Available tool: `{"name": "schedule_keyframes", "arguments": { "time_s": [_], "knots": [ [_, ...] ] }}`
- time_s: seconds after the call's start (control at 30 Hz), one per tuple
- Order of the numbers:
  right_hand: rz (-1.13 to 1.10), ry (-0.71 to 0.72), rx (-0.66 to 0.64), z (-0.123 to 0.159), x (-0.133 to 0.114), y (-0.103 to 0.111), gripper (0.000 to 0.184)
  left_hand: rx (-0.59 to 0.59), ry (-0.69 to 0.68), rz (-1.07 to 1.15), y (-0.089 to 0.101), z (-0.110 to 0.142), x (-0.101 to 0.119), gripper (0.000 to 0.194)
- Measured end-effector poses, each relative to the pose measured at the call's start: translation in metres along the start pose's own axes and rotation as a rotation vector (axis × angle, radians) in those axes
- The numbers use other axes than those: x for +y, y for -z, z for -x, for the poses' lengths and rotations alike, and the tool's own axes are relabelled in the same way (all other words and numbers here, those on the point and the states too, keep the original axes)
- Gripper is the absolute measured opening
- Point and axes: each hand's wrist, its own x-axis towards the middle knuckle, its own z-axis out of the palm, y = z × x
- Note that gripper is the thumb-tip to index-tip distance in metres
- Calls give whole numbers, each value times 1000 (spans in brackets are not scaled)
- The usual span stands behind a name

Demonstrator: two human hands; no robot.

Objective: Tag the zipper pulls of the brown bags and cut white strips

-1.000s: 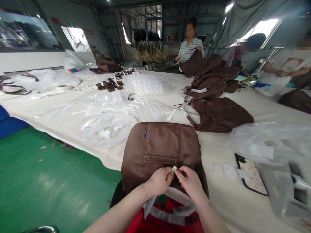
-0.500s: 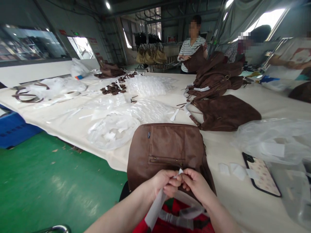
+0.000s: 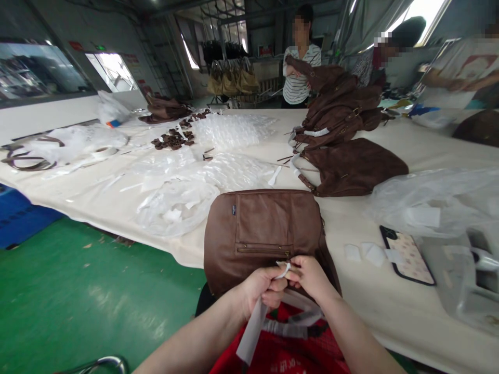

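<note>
A brown handbag lies flat at the table's near edge, its zipped pocket facing up. Over its lower part, my left hand is closed around a white paper strip, whose long end hangs down below the fist. My right hand pinches the short upper end of that strip near the bag's zipper. The bag's handle, wrapped in whitish material, loops toward me under my wrists. Just what lies inside the pinched fingers is partly hidden.
Right of the bag are a phone, paper pieces and a clear plastic bag. More brown bags are piled behind. Plastic wrapping covers the left side. Across the table, a person handles a brown bag.
My right hand has shifted slightly up, and more of the white strip shows between my hands. The view has turned slightly right. The person across has raised a brown bag onto the pile.
</note>
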Motion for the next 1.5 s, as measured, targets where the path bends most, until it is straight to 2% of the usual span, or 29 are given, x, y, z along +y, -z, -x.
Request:
{"name": "schedule_keyframes", "arguments": {
  "time_s": [0.1,0.17,0.23,0.27,0.33,0.4,0.5,0.63,0.73,0.8,0.87,0.97,1.03,1.1,1.17,1.3,1.5],
  "knots": [
    [27,-9,55,2,1,0,30,192,-294,-359,-7,2,-1,33],
    [30,-1,81,6,0,1,31,349,-531,-778,-10,5,0,37],
    [22,6,103,12,-1,3,35,498,-678,-1280,-11,10,1,34],
    [5,6,108,14,-2,3,39,558,-689,-1525,-11,12,0,31],
    [-37,-5,107,20,-6,3,50,651,-601,-1926,-12,14,-3,28],
    [-66,-29,85,24,-10,3,62,700,-467,-2170,-14,14,-8,38],
    [-10,-47,58,28,-19,1,68,733,-363,-2312,-16,9,-16,46],
    [284,115,159,30,-26,-1,50,723,-340,-2347,-17,1,-23,47],
    [370,188,170,31,-24,-2,35,718,-323,-2311,-14,-1,-25,51],
    [299,161,124,33,-20,-3,31,706,-334,-2208,-11,-1,-25,53],
    [203,126,101,34,-13,-4,29,697,-373,-2006,-7,0,-23,45],
    [84,104,90,33,-4,-7,27,713,-464,-1533,-2,1,-19,19],
    [16,91,84,30,3,-10,26,629,-477,-1030,0,0,-16,6],
    [-65,56,77,28,8,-13,26,477,-404,-539,1,-2,-14,15],
    [-141,21,68,27,11,-14,29,340,-283,-259,1,-1,-11,21],
    [-224,15,45,27,11,-15,41,147,-94,-123,3,5,-3,12],
    [-247,16,35,26,4,-16,50,-57,58,109,10,13,2,4]
  ]
}}
